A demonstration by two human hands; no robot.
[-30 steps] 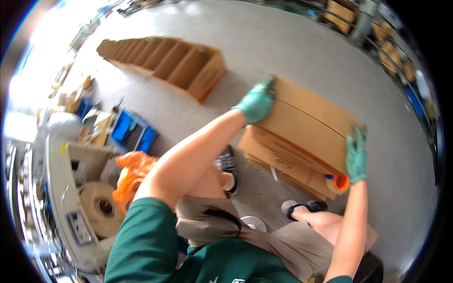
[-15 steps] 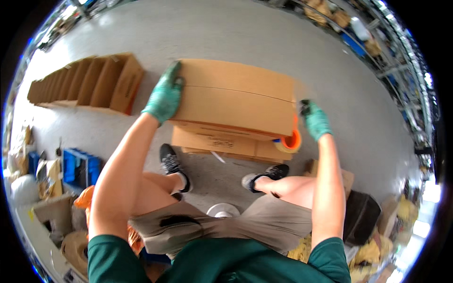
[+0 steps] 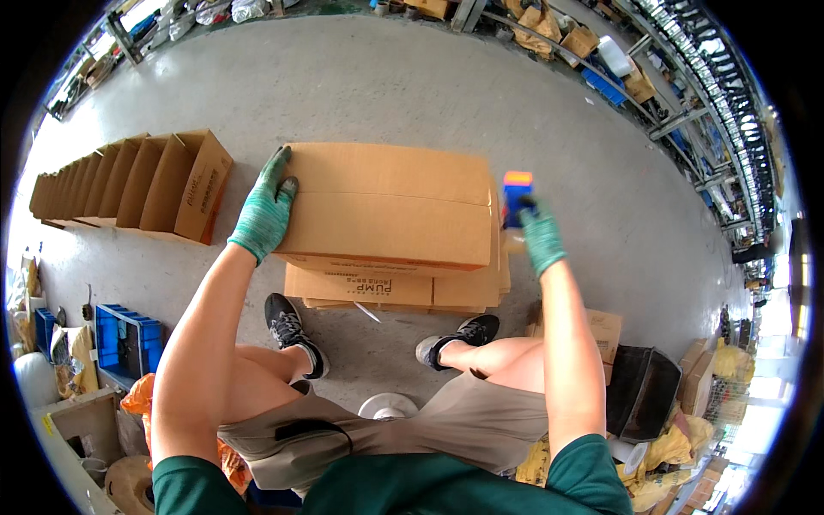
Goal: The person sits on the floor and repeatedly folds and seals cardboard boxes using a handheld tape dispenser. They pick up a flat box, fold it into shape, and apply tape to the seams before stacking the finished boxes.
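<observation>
Fingers (image 3: 276,167) of the gloved left hand (image 3: 262,213) are stretching almost straight up the left end of a closed cardboard carton (image 3: 386,202), the thumb standing a little apart and the palm pressing against the box. Nothing is being gripped on that side. The carton is lying just left of the middle of the frame, resting on flattened cardboard (image 3: 360,281), a seam running along its top. The right hand (image 3: 542,240), in a matching green glove, is closing around a blue-and-orange tape dispenser (image 3: 518,193) just beyond the carton's right end; motion is blurring it, so I am not making out each finger.

Half a second ago that dispenser was sitting low by the carton's right corner, with the right hand hovering empty beside it; now it is riding up in the grasp. A second ago both hands were bracing the carton's ends; only the left is keeping its place. The whole scene is also sitting differently in view, the row of open boxes (image 3: 172,184) now showing at the upper left.
</observation>
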